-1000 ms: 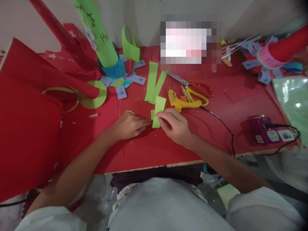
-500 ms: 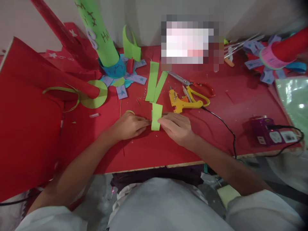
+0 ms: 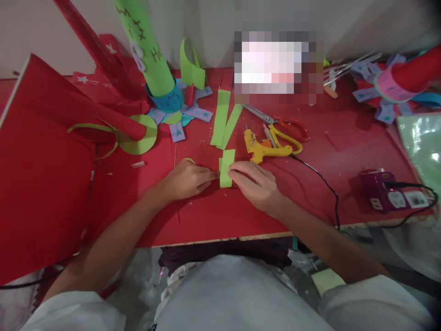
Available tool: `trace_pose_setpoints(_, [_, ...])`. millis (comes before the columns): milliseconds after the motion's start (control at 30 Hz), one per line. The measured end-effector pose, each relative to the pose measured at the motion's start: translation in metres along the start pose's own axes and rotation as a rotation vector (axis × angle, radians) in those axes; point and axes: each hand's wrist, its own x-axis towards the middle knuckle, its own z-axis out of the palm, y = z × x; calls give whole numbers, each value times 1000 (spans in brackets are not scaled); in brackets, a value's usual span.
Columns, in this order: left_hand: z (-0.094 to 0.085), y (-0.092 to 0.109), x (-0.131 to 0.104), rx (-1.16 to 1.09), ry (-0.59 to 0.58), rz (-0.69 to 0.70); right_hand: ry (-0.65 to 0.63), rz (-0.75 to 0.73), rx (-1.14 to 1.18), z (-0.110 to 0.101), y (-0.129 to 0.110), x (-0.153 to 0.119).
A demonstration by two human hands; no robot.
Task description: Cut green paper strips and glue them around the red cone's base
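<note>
A folded light green paper strip (image 3: pixel 227 169) stands between my hands near the front of the red table (image 3: pixel 206 225). My left hand (image 3: pixel 189 180) grips its left edge with fingertips pressed together. From the right, my right hand (image 3: pixel 257 184) pinches the same strip between thumb and fingers. Just beyond it lie two flat green strips (image 3: pixel 221 118), overlapping at their near ends. A yellow glue gun (image 3: pixel 263 149) rests behind my right hand, beside scissors with red handles (image 3: pixel 291 128) and a tool with yellow handles (image 3: pixel 285 140).
At the back left a green paper tube (image 3: pixel 151 55) stands in a blue band. A large red sheet (image 3: pixel 44 174) rises at the left. The glue gun's cord runs right, near a purple power box (image 3: pixel 381 191). Another red tube (image 3: pixel 418 71) is at the back right.
The folded strip's upper flap leans further right, baring more of the layer behind it. Both hands keep their hold. The whole view has shifted slightly.
</note>
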Motion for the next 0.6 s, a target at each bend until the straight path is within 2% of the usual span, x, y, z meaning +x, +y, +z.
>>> trace_pose_setpoints(200, [-2,0,0,10,-79,-32,-43,36,21,3,0,0])
trace_pose_setpoints(600, [-5,-3,0,-1,-39,19,-134,57,-56,6,0,2])
